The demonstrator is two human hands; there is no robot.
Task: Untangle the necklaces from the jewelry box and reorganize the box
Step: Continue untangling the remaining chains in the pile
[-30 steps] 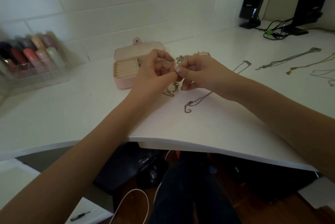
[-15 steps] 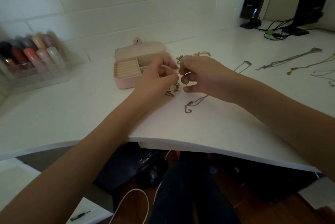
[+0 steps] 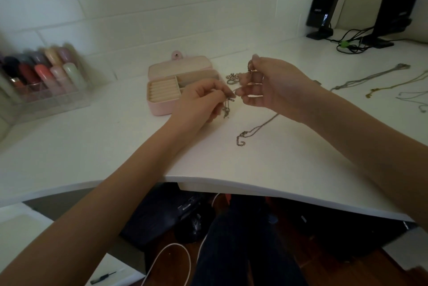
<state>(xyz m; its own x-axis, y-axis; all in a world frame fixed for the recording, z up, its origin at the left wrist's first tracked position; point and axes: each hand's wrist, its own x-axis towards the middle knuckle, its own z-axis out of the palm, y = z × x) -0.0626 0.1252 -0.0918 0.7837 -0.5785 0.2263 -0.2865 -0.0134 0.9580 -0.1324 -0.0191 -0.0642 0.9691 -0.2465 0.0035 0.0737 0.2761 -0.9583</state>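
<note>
The left hand (image 3: pixel 203 103) is curled over the counter (image 3: pixel 115 146), its fingertips pinching a small knot of silver chain (image 3: pixel 227 106) whose links dangle just below the thumb. Close beside it the right hand (image 3: pixel 273 87) is raised a little higher, fingers bent, thumb and forefinger nipping another bit of chain near the top — a thin strand runs between the two hands. From under the right hand a silver necklace (image 3: pixel 254 129) trails toward the counter's front edge and ends in a short clasp chain lying flat.

Just behind the left hand sits the pink jewelry box (image 3: pixel 162 91), lid open and leaning back, its cream ring rolls on the left and open compartments on the right. A few rings and a small heap of jewelry (image 3: pixel 232 78) lie between the box and the right hand.

Far right, well apart, several loose necklaces (image 3: pixel 370 77) are laid out straight — silver and gold. At the left stands a clear organizer of nail polish bottles (image 3: pixel 41 75), blurred. Two black speakers (image 3: pixel 324 5) with cables stand at the back right.
</note>
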